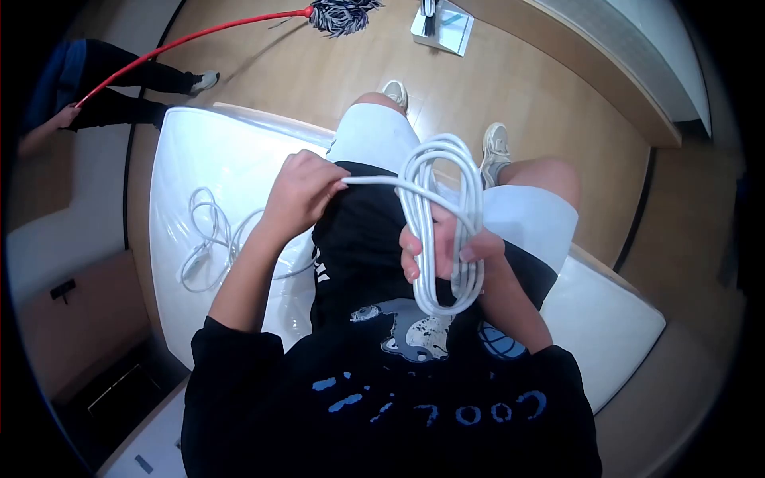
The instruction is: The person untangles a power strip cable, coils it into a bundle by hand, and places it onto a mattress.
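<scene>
A white cable (424,239) is wound into a long oval coil in front of my black shirt. My right hand (454,248) is closed around the lower part of the coil, with its fingers and thumb wrapped on the loops. To the left, my left hand (305,190) pinches a stretch of the same cable, drawn out straight toward the coil's upper part. More loose white cable (209,227) lies tangled on the plastic-covered white mattress (179,151), partly hidden behind my left forearm.
I sit on the mattress, feet on the wood floor (263,80). At upper left, a person (72,80) holds a red-handled mop (339,16). A white box-like object (452,38) stands on the floor ahead, near a wooden edge (590,64) on the right.
</scene>
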`<control>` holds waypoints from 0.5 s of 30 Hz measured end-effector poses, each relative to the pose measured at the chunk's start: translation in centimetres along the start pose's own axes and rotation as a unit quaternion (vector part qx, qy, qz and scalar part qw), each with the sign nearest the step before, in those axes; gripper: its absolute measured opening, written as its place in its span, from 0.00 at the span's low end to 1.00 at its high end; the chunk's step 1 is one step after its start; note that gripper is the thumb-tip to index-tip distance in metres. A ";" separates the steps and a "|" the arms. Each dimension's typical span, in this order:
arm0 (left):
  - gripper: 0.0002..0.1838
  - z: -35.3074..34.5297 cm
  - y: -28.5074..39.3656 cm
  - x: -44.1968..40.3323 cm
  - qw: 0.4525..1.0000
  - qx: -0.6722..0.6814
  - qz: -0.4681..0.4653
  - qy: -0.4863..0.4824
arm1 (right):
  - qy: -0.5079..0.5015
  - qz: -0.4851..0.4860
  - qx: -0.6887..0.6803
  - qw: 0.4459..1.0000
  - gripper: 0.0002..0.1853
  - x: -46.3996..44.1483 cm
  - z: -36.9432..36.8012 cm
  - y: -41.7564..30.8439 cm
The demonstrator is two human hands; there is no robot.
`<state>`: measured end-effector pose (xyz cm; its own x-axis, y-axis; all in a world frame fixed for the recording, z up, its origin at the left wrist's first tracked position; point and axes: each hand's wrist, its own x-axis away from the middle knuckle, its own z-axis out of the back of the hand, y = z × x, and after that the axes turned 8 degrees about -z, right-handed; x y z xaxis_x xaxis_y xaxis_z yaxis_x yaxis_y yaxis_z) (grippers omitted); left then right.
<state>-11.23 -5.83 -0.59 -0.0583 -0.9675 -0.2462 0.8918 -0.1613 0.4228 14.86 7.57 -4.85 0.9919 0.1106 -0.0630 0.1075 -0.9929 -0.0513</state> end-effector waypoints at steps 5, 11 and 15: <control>0.08 1.4 2.1 -3.2 0.984 0.089 0.114 0.108 | 0.072 0.010 0.131 0.989 0.52 0.1 -0.6 -0.1; 0.12 -1.8 8.4 -8.3 0.756 0.527 0.376 0.100 | 0.096 0.048 0.286 0.952 0.42 0.5 -1.3 -0.1; 0.11 -2.8 8.4 -7.1 0.832 0.455 0.289 0.133 | 0.158 0.020 0.414 0.896 0.44 1.8 -1.4 -0.6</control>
<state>-2.05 0.21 2.33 0.4720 -0.8765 0.0948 0.0210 0.1187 0.9927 16.63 8.27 -3.56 0.9775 -0.0728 0.1979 0.1139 -0.6076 -0.7860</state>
